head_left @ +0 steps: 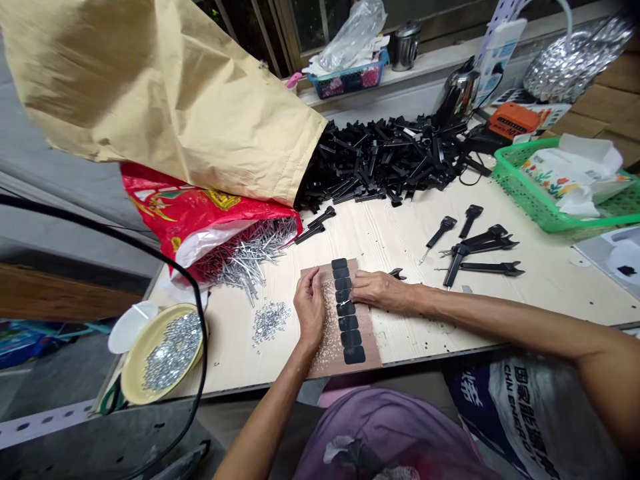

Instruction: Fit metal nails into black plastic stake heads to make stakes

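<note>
A thin brown board [373,347] lies at the table's front edge, with a column of black rounded pads [349,323] along it. On the board's left side rests my left hand [309,308], its fingers curled in; what they hold, if anything, is hidden. My right hand [376,291] is closed over the pads from the right, gripping a black-handled tool. Its thin metal shaft [345,304] shows over a pad, and a forked black end [398,274] sticks out behind the hand. Pale crumbs [327,327] are scattered on the board.
Small metal pieces [271,321] and a yellow bowl [129,360] lie left. Metal rods [245,257] spill from a red bag [150,200]. Black plastic parts [385,157] heap at the back. Several black forked tools [493,268] and a green basket [530,200] are right.
</note>
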A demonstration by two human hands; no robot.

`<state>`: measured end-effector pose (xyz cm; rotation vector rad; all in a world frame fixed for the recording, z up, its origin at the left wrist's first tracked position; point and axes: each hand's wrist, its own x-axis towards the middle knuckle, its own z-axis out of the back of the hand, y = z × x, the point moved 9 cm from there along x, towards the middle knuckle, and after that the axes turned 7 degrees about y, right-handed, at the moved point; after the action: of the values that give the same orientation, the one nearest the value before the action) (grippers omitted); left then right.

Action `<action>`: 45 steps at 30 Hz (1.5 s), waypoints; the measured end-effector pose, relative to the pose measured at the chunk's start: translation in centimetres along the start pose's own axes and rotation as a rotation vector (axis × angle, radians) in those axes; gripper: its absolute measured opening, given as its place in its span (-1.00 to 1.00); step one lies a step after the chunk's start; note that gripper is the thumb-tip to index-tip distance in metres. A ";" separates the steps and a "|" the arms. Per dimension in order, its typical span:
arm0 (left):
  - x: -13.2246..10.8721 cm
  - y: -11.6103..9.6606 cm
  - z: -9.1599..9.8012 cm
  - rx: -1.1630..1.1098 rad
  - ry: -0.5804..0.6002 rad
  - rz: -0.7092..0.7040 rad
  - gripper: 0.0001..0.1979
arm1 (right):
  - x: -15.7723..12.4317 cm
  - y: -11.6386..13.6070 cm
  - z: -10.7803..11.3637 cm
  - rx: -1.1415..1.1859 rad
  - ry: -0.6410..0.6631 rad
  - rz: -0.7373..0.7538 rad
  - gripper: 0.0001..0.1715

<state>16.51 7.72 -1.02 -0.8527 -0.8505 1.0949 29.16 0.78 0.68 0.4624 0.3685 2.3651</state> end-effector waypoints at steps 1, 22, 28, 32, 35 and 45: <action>0.0 0.0 0.0 0.000 0.002 0.000 -0.68 | -0.2 0.5 -0.1 -0.004 0.001 -0.001 -0.65; 0.0 0.3 0.0 -0.035 0.002 -0.021 -0.68 | -0.3 0.6 -0.7 0.071 0.010 -0.083 -0.62; -0.3 0.2 0.3 -0.036 -0.003 0.003 -0.68 | -2.5 -1.8 1.8 0.054 0.123 -0.236 -0.63; -0.3 0.5 0.4 -0.065 0.005 0.032 -0.69 | -6.4 -5.0 6.6 -0.183 0.351 -0.409 -0.61; -0.3 0.6 0.3 -0.111 -0.010 0.043 -0.69 | -4.5 -6.5 9.9 -0.300 0.226 -0.410 -0.67; -2.9 0.5 8.9 0.053 -0.168 0.043 -0.70 | 16.5 -9.3 0.6 -0.374 -0.044 -0.228 -0.77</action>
<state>7.72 6.42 1.84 -0.7445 -0.9419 1.2346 23.26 18.72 1.47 0.2780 -0.0440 2.1321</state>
